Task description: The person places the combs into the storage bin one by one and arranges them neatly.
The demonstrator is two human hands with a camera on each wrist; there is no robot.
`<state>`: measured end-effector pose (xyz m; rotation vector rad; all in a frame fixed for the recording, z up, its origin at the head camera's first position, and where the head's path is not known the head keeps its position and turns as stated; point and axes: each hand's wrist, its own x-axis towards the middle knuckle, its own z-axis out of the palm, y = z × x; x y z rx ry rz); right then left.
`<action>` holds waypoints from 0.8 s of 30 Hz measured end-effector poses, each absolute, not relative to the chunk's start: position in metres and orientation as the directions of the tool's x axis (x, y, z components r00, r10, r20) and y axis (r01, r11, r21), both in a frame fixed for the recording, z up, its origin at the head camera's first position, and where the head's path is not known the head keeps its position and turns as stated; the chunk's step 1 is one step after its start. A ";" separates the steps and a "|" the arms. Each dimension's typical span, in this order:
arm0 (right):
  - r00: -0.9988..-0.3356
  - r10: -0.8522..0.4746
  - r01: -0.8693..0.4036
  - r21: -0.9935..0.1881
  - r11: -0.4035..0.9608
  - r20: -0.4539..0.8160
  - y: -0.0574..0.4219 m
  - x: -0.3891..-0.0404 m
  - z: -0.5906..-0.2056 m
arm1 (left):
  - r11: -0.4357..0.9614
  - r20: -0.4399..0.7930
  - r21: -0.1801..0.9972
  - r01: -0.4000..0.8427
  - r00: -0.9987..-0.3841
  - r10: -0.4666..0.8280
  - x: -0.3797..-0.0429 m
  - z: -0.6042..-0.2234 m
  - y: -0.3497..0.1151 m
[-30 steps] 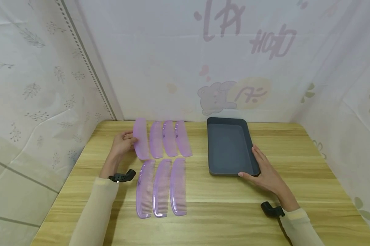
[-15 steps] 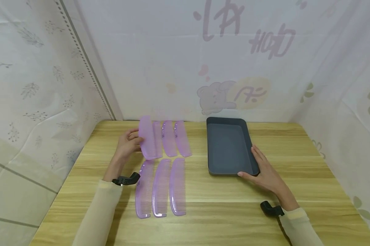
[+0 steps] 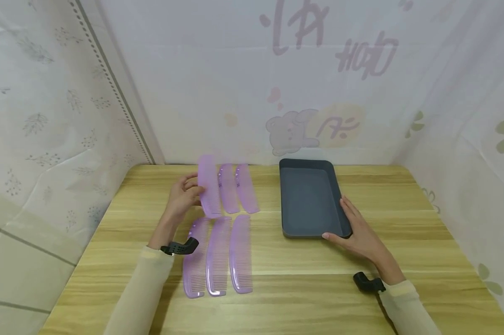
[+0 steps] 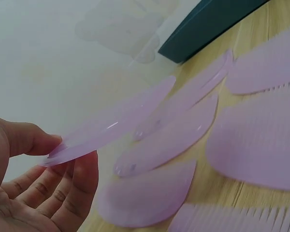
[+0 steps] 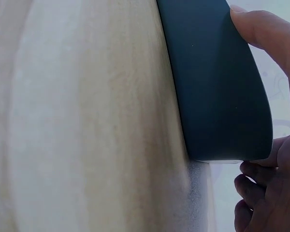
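A translucent purple comb (image 3: 209,186) is pinched between the thumb and fingers of my left hand (image 3: 182,197); in the left wrist view this comb (image 4: 113,123) is tilted and raised above the others. It covers another comb of the back row in the head view. Two more back-row combs (image 3: 228,188) lie just to its right, and a front row of three combs (image 3: 241,253) lies nearer. My right hand (image 3: 362,237) holds the near right corner of a dark grey rectangular tray (image 3: 312,200), thumb on its front rim and fingers along its right side.
Everything rests on a wood-grain table (image 3: 277,302). A printed cloth (image 3: 218,93) hangs along its back edge, and more cloth stands at both sides. Black wrist cameras sit on both wrists; the left one (image 3: 184,246) hangs over a front-row comb.
My left hand has moved right with its comb, which now covers the leftmost lying comb of the back row. My right hand and the tray keep their places.
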<state>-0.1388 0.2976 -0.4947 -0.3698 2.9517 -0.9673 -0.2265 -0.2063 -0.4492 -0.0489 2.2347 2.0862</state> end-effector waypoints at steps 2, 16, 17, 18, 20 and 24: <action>-0.971 -0.230 -0.223 -0.583 0.781 0.064 0.298 -0.139 -0.495 | 0.073 -0.079 0.994 -0.076 -0.996 0.034 -0.226 -0.449 -0.203; -0.973 -0.220 -0.222 -0.579 0.785 0.074 0.298 -0.138 -0.497 | 0.066 -0.083 0.995 -0.079 -0.995 0.058 -0.225 -0.445 -0.175; -0.972 -0.220 -0.224 -0.578 0.785 0.078 0.298 -0.138 -0.498 | 0.067 -0.079 0.995 -0.076 -0.995 0.057 -0.225 -0.445 -0.173; -0.973 -0.220 -0.223 -0.578 0.785 0.076 0.298 -0.138 -0.498 | 0.066 -0.079 0.995 -0.075 -0.995 0.055 -0.225 -0.445 -0.170; -0.973 -0.220 -0.222 -0.578 0.785 0.074 0.298 -0.138 -0.498 | 0.065 -0.075 0.995 -0.072 -0.996 0.052 -0.226 -0.444 -0.165; -0.973 -0.220 -0.219 -0.581 0.784 0.070 0.297 -0.139 -0.498 | 0.075 -0.076 0.995 -0.071 -0.995 0.064 -0.226 -0.445 -0.157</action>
